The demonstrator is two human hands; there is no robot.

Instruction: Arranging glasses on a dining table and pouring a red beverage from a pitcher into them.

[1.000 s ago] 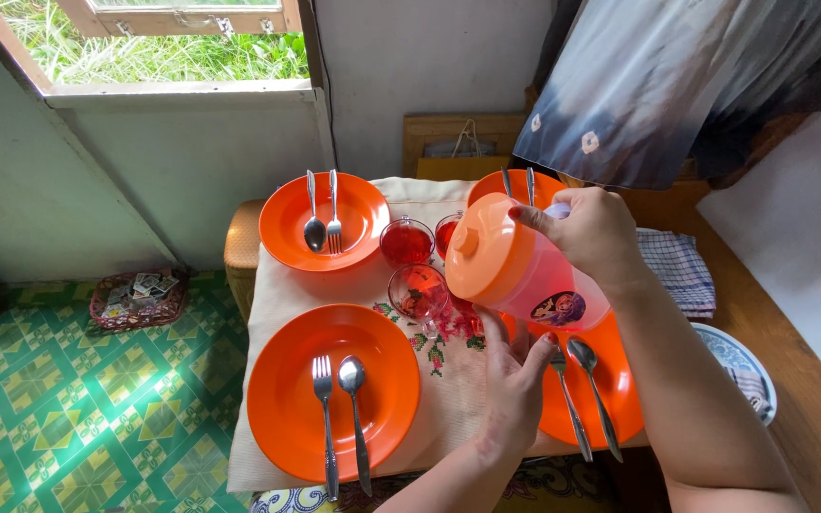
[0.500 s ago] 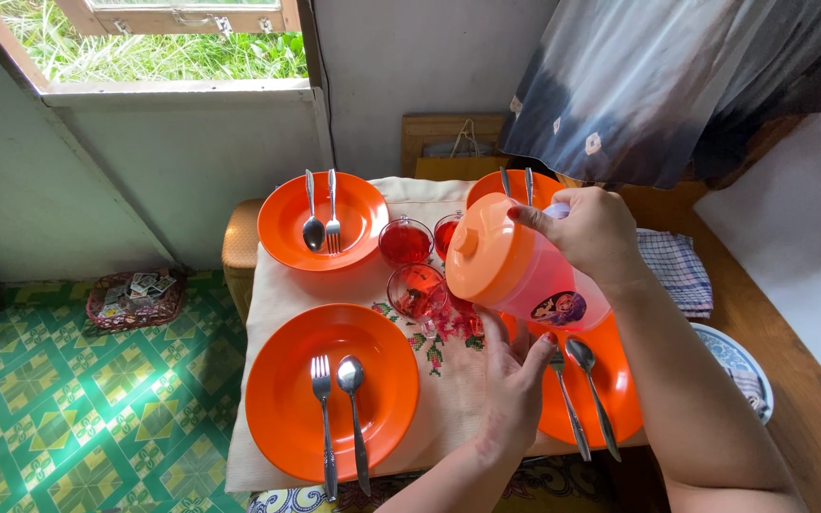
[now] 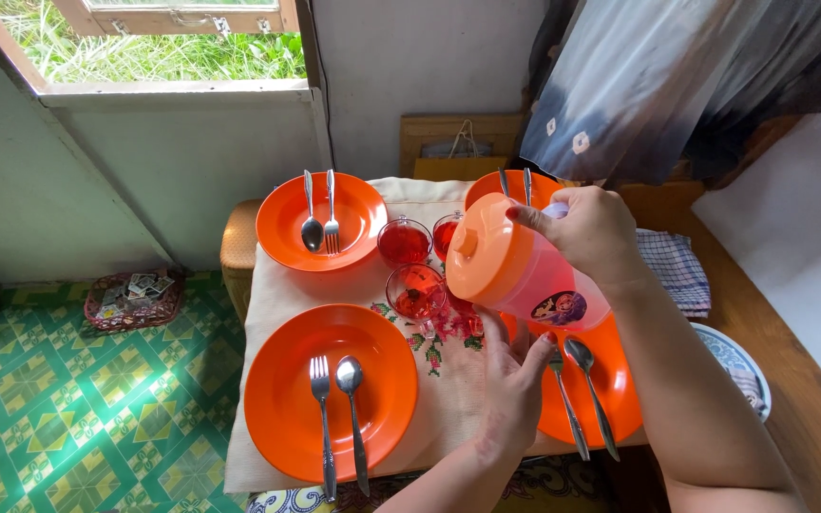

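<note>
While right hand grips tilted orange-lidded jug of red drink, left hand open beneath; glasses hold red liquid.

Daylight comes through an open wooden-framed window showing green grass, set in a pale wall. The floor has a green and yellow geometric pattern, and a dark sheer curtain hangs above a wooden bench.

Right hand gripping (left hand flat)
</note>
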